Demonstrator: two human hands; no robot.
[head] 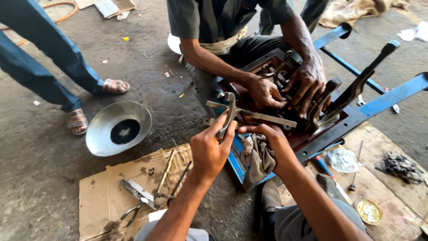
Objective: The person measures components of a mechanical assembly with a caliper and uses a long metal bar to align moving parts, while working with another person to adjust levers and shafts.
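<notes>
My left hand [209,149] grips a forked metal lever [229,111] by its lower end, holding it upright over the edge of a machine housing [327,129]. My right hand [272,145] is closed around a dirty grey rag [258,158], pressed beside the lever's base. A flat metal bar [263,116] lies across the housing just past the lever. Opposite me, a crouching person has both hands [287,87] inside the housing among several dark levers.
A blue metal frame [392,96] carries the housing. A shallow metal bowl [118,129] sits on the concrete at left. Cardboard [96,192] holds pliers, rods and flat parts. A small yellow dish [368,210] and screwdrivers lie at right. Another person's sandalled feet [96,102] stand at left.
</notes>
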